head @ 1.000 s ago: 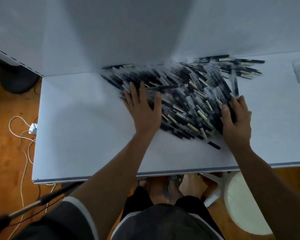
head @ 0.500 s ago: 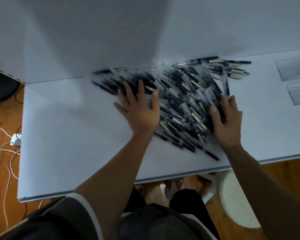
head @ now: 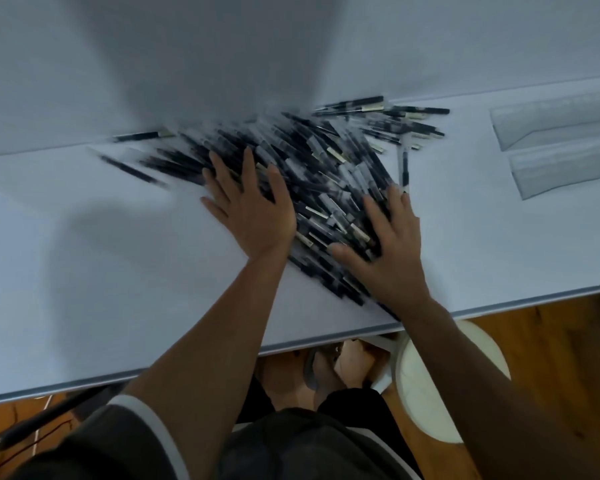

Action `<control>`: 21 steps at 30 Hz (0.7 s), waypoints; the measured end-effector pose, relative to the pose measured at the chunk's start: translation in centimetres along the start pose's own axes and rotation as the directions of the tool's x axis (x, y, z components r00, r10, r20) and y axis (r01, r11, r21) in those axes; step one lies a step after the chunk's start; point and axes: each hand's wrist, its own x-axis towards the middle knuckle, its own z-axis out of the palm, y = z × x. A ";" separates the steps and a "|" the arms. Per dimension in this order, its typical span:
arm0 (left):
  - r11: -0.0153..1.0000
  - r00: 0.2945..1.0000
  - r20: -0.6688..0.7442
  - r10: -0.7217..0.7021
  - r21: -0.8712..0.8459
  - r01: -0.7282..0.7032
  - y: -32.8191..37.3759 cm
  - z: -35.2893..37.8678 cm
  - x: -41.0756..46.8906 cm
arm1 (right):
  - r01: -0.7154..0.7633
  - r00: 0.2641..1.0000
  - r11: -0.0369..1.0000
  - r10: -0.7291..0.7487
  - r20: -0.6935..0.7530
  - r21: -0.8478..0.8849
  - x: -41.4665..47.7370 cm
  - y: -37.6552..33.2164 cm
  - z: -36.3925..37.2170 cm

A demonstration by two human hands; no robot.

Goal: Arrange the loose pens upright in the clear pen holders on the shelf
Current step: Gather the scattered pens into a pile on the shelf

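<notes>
Lying in a loose, partly blurred heap, the pens (head: 326, 161) covered the far middle of the white counter (head: 101, 271), up against the back panel. The left hand (head: 253, 209) rested flat on the heap's left edge, its fingers (head: 248, 164) straight and spread wide, holding nothing. The right hand (head: 392, 247) lay palm-down on the heap's near right part, fingers (head: 394, 202) straight, gripping nothing. One stray pen (head: 132, 171) lay apart at the left. Two clear pen holders (head: 561, 126) sat at the far right, well apart from the heap. A white stool (head: 426, 386) stood below the counter's near edge.
</notes>
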 end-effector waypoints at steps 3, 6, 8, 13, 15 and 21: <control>1.000 1.000 -0.002 0.001 -0.017 -0.001 1.1 0.7 -0.6 | 0.010 0.998 0.996 -0.004 0.064 -0.091 -0.7 0.4 0.0; 1.000 1.000 0.004 0.006 -0.028 -0.006 1.8 1.2 -1.0 | 0.033 0.998 0.979 -0.022 0.055 -0.202 -0.4 1.4 -0.2; 0.999 1.000 0.002 0.009 -0.036 -0.009 2.2 1.6 -1.4 | 0.047 0.998 0.964 -0.034 0.054 -0.263 0.0 2.1 -0.5; 0.999 1.000 0.011 0.007 -0.049 -0.006 3.6 2.6 -2.0 | 0.042 0.999 0.963 -0.031 0.043 -0.267 0.7 3.8 -1.5; 0.999 1.000 0.019 0.009 -0.050 -0.008 4.2 3.1 -2.3 | 0.046 0.998 0.965 -0.034 0.050 -0.259 1.2 4.7 -2.1; 0.988 0.991 0.118 0.065 -0.146 -0.047 5.0 3.0 -2.7 | 0.069 0.997 0.961 -0.059 0.045 -0.268 2.2 6.5 -3.3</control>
